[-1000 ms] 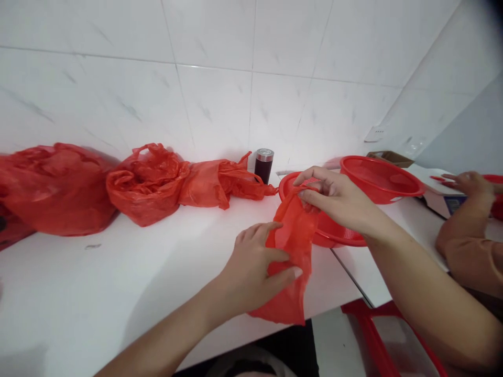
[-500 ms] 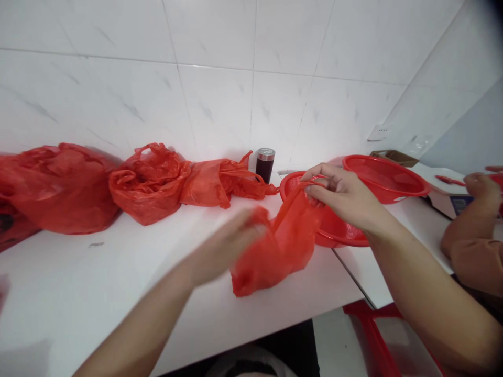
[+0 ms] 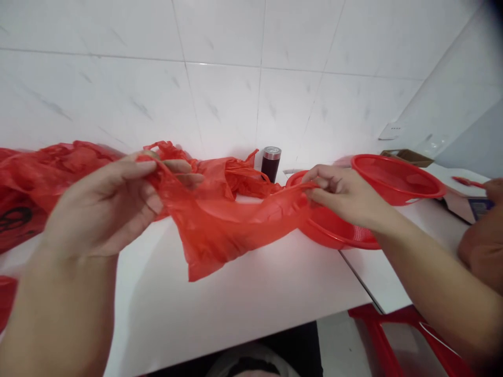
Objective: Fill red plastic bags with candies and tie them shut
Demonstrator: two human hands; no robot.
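A red plastic bag [image 3: 231,230] is stretched sideways between my two hands above the white table [image 3: 236,309]. My left hand [image 3: 106,204] pinches one end of it, thumb on top. At the other end, my right hand [image 3: 341,193] grips the bag between thumb and fingers. Beneath and beside the right hand stands a red colander [image 3: 334,238], partly covered by that hand and the bag. Further red plastic bags [image 3: 216,173] lie along the wall behind, some hidden by my left hand.
By the wall stands a dark tumbler [image 3: 270,165] with a silver lid. To the right are a red basin [image 3: 396,180], a cardboard box [image 3: 408,157] and a scale [image 3: 459,201]. Another person's arm [image 3: 483,241] is at the right edge. A red stool [image 3: 393,335] stands below.
My left hand has moved left and towards me, pulling its end of the bag out wide. My right hand has stayed nearly in place, still gripping the bag.
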